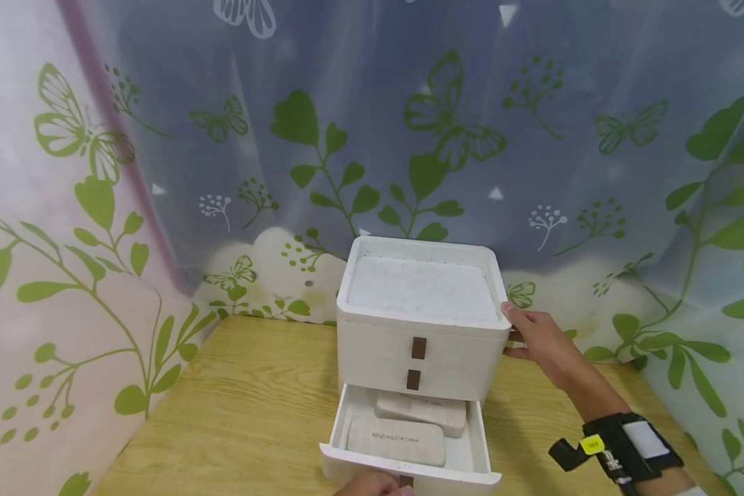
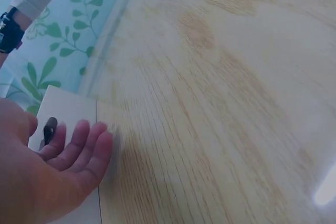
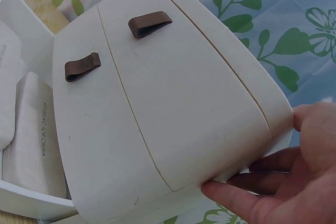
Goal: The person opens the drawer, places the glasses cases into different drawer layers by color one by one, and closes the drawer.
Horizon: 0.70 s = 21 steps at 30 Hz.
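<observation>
A white drawer unit stands on the wooden table, its lowest drawer pulled out. Two beige cases with dark lettering lie in that drawer, one partly behind the other. At the drawer's front, my left hand pinches the brown pull tab; the exact contact is partly hidden. My right hand rests against the unit's right side, thumb at the top rim and fingers pressing the side wall. Brown pull tabs also mark the two upper drawers, which are closed.
The wooden table extends on both sides of the unit. Patterned curtain-like sheets hang close behind it and along both sides. A shallow tray top with a raised rim forms the unit's upper surface.
</observation>
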{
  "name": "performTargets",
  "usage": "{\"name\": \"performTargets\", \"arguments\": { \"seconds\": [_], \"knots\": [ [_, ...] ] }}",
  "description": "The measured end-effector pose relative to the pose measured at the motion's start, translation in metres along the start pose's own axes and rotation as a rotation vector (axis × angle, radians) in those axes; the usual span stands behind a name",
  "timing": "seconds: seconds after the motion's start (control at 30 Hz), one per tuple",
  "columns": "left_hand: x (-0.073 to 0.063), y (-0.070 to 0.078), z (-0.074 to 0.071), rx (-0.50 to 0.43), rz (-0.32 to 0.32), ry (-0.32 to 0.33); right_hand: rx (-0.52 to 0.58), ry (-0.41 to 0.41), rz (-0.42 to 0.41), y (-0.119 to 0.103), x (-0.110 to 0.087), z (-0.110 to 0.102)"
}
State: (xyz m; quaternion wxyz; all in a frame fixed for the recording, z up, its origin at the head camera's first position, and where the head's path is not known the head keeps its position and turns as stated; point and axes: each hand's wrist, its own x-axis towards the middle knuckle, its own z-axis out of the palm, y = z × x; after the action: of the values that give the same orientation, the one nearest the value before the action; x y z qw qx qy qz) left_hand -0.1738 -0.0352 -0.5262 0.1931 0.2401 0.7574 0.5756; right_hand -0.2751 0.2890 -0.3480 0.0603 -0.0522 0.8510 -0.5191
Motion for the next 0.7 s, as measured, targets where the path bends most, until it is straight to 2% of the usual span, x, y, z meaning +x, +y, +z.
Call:
{"name": "performTargets", "arguments": {
  "seconds": [0.07, 0.17, 0.3, 0.37, 0.43, 0.7],
  "knots": [
    [0.002, 0.000, 0.000, -0.058, 0.031, -0.030, -0.005, 0.003, -0.001, 0.000, 0.000, 0.000],
    [0.005, 0.000, -0.001, -0.080, 0.068, -0.044, -0.009, 0.010, 0.000, 0.000, -0.001, 0.001],
    [0.007, 0.003, -0.002, 0.037, 0.026, 0.041, -0.010, 0.013, -0.005, 0.000, -0.001, 0.002],
    [0.007, 0.004, -0.003, 0.052, -0.009, 0.062, -0.006, 0.013, -0.005, 0.000, -0.001, 0.002],
    [0.008, 0.005, -0.003, 0.049, -0.024, 0.064, -0.003, 0.014, -0.003, 0.000, -0.001, 0.002],
    [0.012, 0.006, -0.001, -0.066, -0.068, 0.102, -0.008, 0.022, -0.004, 0.001, 0.001, 0.002]
  ]
}}
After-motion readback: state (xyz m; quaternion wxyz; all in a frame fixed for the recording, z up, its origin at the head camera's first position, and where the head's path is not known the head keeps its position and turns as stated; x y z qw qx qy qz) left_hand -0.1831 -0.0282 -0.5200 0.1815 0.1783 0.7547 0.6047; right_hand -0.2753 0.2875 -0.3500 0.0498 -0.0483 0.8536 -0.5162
